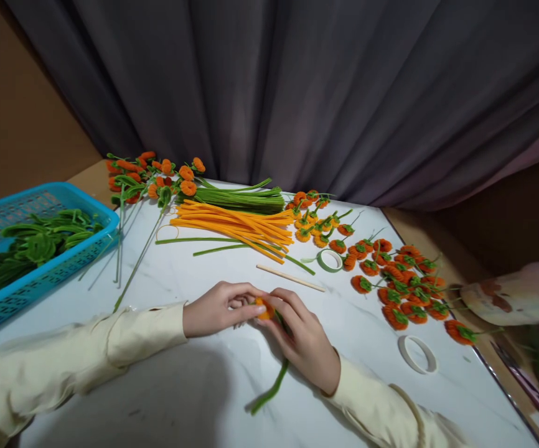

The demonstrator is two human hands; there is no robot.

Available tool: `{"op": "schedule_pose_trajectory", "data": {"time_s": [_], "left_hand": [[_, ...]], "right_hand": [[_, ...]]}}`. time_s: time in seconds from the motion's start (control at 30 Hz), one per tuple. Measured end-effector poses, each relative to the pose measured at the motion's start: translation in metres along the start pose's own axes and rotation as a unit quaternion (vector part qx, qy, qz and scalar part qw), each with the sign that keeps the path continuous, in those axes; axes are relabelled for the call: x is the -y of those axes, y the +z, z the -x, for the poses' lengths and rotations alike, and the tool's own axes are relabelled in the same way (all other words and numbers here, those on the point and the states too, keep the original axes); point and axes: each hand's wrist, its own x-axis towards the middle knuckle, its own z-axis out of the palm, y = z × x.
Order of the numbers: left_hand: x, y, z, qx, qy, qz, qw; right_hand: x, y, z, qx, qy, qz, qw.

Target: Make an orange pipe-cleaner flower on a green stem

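Observation:
Between my two hands is a small orange pipe-cleaner flower (264,308), partly covered by fingers. My left hand (220,308) pinches it from the left with thumb and fingertips. My right hand (304,336) closes round its other side, and a green pipe cleaner (272,389) runs out under that palm toward the front of the table. How the green piece joins the flower is hidden. Just beyond the hands lies a thin wooden stick (290,278). Further back are a pile of orange pipe cleaners (236,224) and a bundle of green pipe cleaners (236,199).
A blue plastic basket (111,224) with green leaf pieces stands at the left. Stemmed orange flowers (188,186) lie at the back left. Many finished flower heads (393,317) spread across the right, near a green tape roll (330,260) and a white ring (417,354).

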Motion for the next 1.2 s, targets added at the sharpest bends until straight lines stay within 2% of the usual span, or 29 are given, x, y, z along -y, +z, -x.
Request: {"op": "schedule_pose_trajectory", "data": {"time_s": [0.13,0.23,0.4,0.57,0.7,0.8,0.9,1.07,1.2], "left_hand": [[0.0,-0.002,0.002,0.0,0.038,-0.025,0.999],[-0.001,-0.002,0.003,0.007,0.071,-0.052,0.996],[-0.002,-0.002,0.007,0.024,0.098,-0.081,0.992],[-0.003,-0.001,0.009,0.033,0.106,-0.104,0.988],[-0.007,0.001,0.006,0.009,0.068,-0.118,0.991],[-0.01,0.002,0.005,-0.007,0.047,-0.171,0.984],[-0.012,0.002,0.004,0.006,0.038,-0.191,0.981],[-0.018,0.003,0.006,0.028,-0.041,-0.076,0.996],[-0.025,0.004,0.007,0.033,-0.076,0.011,0.996]], "right_hand": [[0.0,0.0,-0.002,-0.026,0.02,-0.074,0.997],[0.001,0.0,-0.003,-0.014,0.022,-0.109,0.994],[0.0,0.0,-0.004,0.014,0.01,-0.136,0.991],[0.002,0.001,-0.004,0.009,0.038,-0.138,0.99],[0.003,0.0,-0.005,-0.006,0.056,-0.124,0.991],[0.002,-0.001,-0.004,-0.004,0.055,-0.112,0.992],[0.002,-0.001,-0.004,0.007,0.045,-0.111,0.993],[0.003,-0.003,-0.004,0.014,0.045,-0.127,0.991],[0.006,-0.006,-0.006,-0.021,0.028,-0.144,0.989]]}}
